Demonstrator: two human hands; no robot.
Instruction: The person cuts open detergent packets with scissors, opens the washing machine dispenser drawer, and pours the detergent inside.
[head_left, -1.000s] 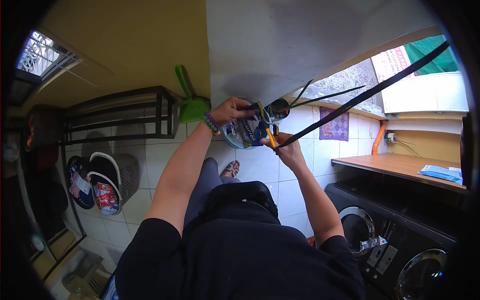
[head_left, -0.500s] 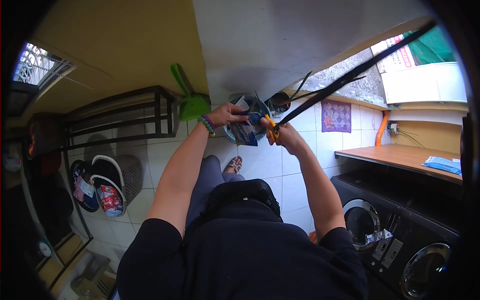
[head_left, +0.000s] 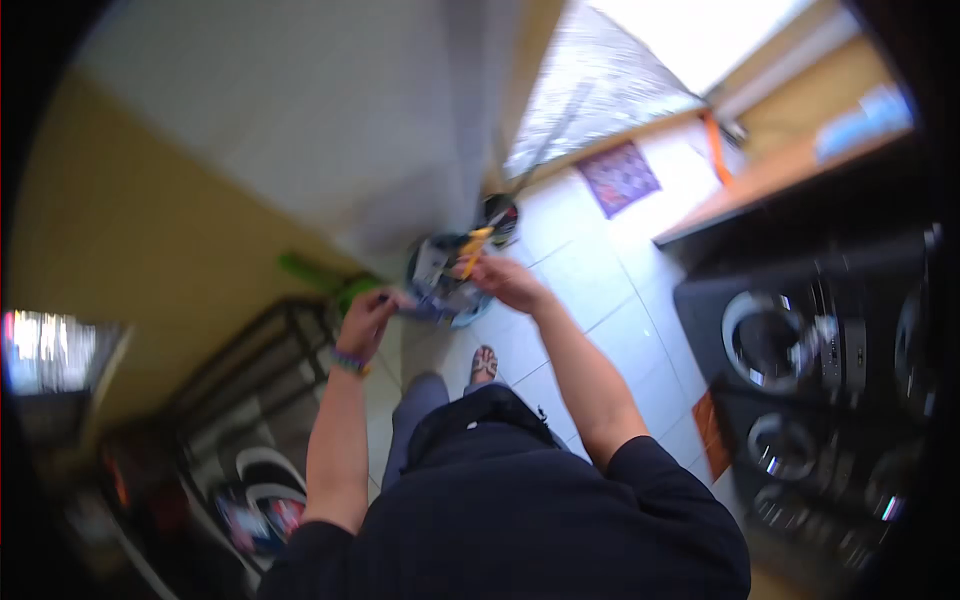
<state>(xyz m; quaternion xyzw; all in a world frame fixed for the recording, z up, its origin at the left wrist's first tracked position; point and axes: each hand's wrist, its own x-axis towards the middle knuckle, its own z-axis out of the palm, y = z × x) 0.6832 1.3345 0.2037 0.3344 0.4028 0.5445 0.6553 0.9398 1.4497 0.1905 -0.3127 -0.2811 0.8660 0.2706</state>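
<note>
Scissors with yellow handles sit in the curled fingers of the right hand, above the far right part of a round bin filled with mixed scraps. At the bin's left side, the left hand has its fingertips pinched on a bluish packet, blurred, which reaches over the rim; whether it touches the rim I cannot tell. Just past the bin, the big pale wall comes down close, its corner edge bounding room on the far side. A dark round container stands beside the bin at that corner, near the scissors. On the left, a green dustpan and the black metal rack crowd the left hand, the rack's bars running down toward a laundry basket. Nearest the body, a sandaled foot is planted just below the bin, a bent knee beside it. The widest room for moving lies to the right, where pale floor tiles spread beneath the right forearm. That stretch ends at the dark front-loading machines and the wooden counter's edge; farther off, a purple patterned mat lies near the bright opening's sill.
</note>
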